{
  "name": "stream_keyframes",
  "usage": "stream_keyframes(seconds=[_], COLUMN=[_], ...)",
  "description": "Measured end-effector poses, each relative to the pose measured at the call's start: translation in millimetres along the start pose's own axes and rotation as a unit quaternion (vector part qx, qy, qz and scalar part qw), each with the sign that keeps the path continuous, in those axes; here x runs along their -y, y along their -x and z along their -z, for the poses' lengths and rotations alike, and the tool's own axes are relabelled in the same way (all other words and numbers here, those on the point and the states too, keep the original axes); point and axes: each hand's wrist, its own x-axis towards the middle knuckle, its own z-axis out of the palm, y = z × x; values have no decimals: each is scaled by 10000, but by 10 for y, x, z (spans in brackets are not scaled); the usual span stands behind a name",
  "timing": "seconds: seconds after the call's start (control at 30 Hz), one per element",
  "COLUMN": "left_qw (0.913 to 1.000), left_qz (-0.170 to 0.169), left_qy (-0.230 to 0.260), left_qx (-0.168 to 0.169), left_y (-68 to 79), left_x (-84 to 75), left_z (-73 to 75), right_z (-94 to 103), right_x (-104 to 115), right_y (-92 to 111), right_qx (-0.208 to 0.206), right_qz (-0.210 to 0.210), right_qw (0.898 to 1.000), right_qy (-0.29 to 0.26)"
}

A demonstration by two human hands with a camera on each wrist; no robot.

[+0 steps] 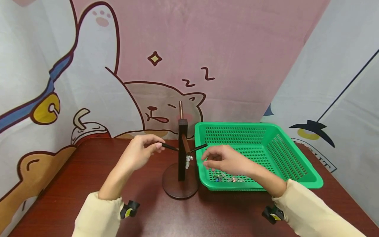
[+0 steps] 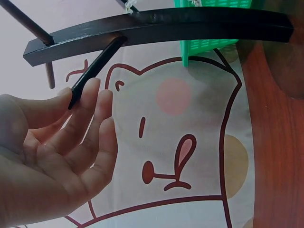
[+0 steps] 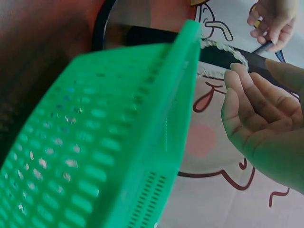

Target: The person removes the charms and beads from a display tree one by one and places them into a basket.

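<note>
A dark wooden stand [image 1: 182, 149] with a round base stands on the table, thin pegs sticking out on both sides. My left hand [image 1: 157, 146] pinches the tip of the left peg [image 2: 92, 76] between thumb and fingers [image 2: 95, 102]. A pale beaded bracelet [image 1: 188, 162] hangs from the stand's front arm, also seen in the right wrist view as the bracelet [image 3: 223, 47]. My right hand [image 1: 208, 158] hovers over the left edge of the green basket [image 1: 260, 124], just right of the right peg [image 1: 199, 148]. Its palm [image 3: 256, 114] is empty and the fingers are loosely curved.
More bracelets [image 1: 229, 178] lie in the basket's near left corner. The basket sits right beside the stand's base [image 1: 180, 189]. A cartoon cloth backdrop [image 1: 189, 49] closes in the table at the back and both sides. Dark red tabletop [image 1: 88, 171] lies to the left.
</note>
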Motion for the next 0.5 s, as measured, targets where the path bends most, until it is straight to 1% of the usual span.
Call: stream_keyframes(seconds=[0.1, 0.37, 0.5], left_qw=[10000, 10000, 10000], left_qz=[23, 26, 17], left_qy=[49, 54, 57], left_qx=[12, -15, -5], left_y=[1, 7, 3], left_x=[2, -4, 1], left_z=[1, 9, 4], right_z=[-68, -216, -276], right_x=[-16, -3, -11], right_y=[-28, -125, -169], right_qx=[-57, -236, -323], right_qz=[-46, -214, -304], right_qw=[10000, 9995, 9990], right_qy=[-65, 40, -44])
